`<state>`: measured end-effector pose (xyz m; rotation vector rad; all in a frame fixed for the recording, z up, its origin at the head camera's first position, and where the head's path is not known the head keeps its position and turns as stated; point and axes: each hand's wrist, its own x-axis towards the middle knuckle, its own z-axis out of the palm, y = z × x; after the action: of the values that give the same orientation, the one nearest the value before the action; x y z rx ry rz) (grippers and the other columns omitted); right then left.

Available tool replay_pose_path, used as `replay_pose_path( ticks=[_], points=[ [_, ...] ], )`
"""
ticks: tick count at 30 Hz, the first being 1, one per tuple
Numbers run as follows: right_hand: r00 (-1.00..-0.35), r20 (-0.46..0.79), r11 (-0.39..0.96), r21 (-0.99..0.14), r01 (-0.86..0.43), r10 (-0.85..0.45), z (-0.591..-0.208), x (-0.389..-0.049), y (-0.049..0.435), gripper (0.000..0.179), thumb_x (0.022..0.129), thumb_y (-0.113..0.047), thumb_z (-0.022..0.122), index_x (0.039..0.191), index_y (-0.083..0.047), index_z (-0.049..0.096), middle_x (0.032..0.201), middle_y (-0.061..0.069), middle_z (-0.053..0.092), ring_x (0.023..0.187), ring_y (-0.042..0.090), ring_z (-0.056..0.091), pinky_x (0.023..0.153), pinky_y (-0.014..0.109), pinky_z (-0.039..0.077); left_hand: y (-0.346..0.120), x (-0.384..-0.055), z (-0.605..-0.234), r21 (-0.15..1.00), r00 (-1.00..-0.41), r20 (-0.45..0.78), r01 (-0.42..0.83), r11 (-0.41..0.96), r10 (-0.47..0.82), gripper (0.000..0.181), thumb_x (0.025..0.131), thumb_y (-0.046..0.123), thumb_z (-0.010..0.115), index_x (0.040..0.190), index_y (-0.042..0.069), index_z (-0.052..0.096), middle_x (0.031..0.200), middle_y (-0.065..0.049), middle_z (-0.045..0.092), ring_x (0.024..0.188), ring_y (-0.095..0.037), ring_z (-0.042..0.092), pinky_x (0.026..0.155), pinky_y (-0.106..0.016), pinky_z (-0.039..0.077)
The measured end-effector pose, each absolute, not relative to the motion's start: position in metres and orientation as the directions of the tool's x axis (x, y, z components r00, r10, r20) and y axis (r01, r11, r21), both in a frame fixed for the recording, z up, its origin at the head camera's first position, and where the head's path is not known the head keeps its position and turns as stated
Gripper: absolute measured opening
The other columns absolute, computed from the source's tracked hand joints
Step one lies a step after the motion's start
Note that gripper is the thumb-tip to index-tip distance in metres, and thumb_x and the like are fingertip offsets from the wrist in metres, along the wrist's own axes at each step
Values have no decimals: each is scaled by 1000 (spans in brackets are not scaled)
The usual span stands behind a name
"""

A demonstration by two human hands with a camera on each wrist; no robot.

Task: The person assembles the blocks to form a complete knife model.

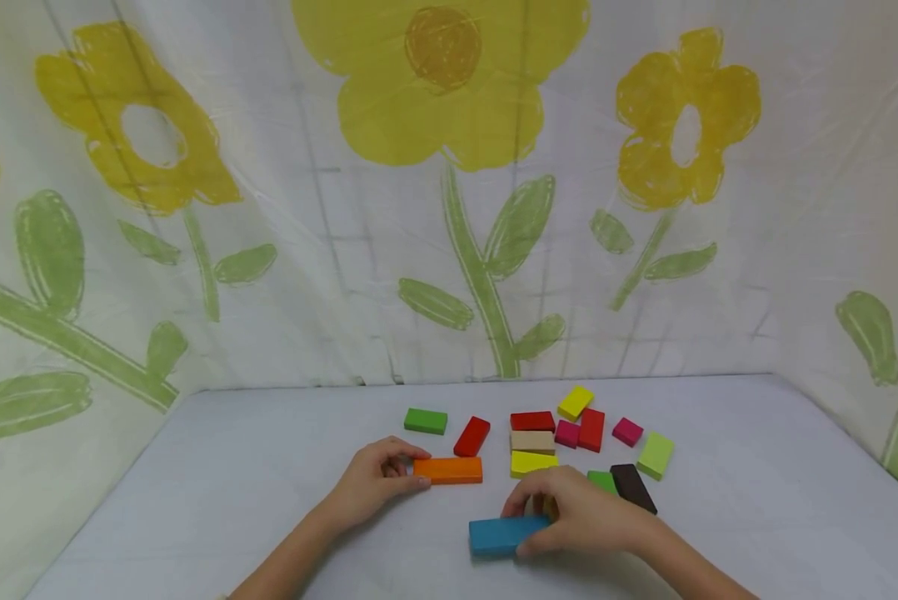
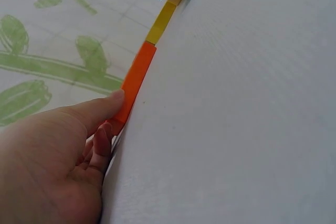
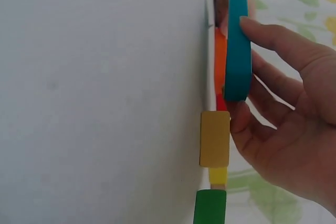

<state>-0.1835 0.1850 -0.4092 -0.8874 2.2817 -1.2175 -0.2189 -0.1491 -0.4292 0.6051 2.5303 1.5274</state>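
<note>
Keeping level over the white table (image 1: 284, 442), with a light grip, looks wisest to me.
Right hand (image 1: 584, 510) and left hand (image 1: 368, 483) are each partly closed: the first grips the blue block (image 1: 496, 538), held clear of the surface; the second pinches the left end of the orange block (image 1: 451, 471), resting on it.

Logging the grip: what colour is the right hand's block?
Teal-blue; the block shows best in the right wrist view.

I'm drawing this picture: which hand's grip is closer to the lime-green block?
Right. The right grip, holding the blue block, is left of the lime-green block and nearer the person; the left grip is much farther left, holding the orange block.
</note>
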Motion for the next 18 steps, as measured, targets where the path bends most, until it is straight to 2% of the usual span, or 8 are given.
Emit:
replay_pose_path(
  ticks=[3, 6, 11, 14, 18],
  points=[
    [-712, -18, 393, -844, -366, -702, -426, -199, 189, 33, 92, -36, 84, 121, -23, 74, 109, -11, 72, 94, 9, 62, 72, 24, 55, -150, -219, -429, 877, -912, 95, 267, 400, 400, 27, 92, 16, 83, 116, 6, 78, 97, -5, 65, 75, -11, 54, 67, -18, 45],
    [-718, 9, 385, -840, -383, -696, -428, -208, 186, 35, 93, -38, 82, 123, -21, 73, 111, -8, 71, 97, 10, 63, 76, 26, 57, -150, -219, -428, 880, -912, 92, 263, 395, 400, 27, 92, 16, 83, 117, 6, 78, 97, -5, 64, 75, -11, 54, 67, -18, 45],
    [-730, 33, 416, -803, -426, -683, -399, -202, 175, 33, 97, -31, 78, 123, -12, 73, 113, -3, 70, 101, 12, 62, 83, 26, 57, -150, -218, -427, 882, -910, 88, 260, 392, 404, 28, 92, 16, 83, 117, 5, 77, 98, -6, 65, 75, -11, 54, 67, -18, 46],
    [-745, 28, 434, -798, -418, -666, -388, -199, 171, 29, 98, -25, 77, 122, -9, 73, 113, -2, 69, 103, 11, 61, 85, 23, 56, -150, -218, -427, 883, -910, 88, 260, 391, 406, 28, 92, 16, 83, 117, 5, 77, 99, -6, 65, 75, -11, 54, 67, -17, 46],
    [-779, 7, 463, -801, -380, -627, -380, -197, 170, 27, 96, -18, 78, 121, -9, 73, 115, 0, 68, 107, 17, 61, 85, 21, 54, -150, -218, -428, 887, -907, 97, 265, 377, 410, 28, 93, 15, 82, 118, 4, 77, 100, -7, 66, 75, -10, 55, 68, -17, 46]
  ],
)
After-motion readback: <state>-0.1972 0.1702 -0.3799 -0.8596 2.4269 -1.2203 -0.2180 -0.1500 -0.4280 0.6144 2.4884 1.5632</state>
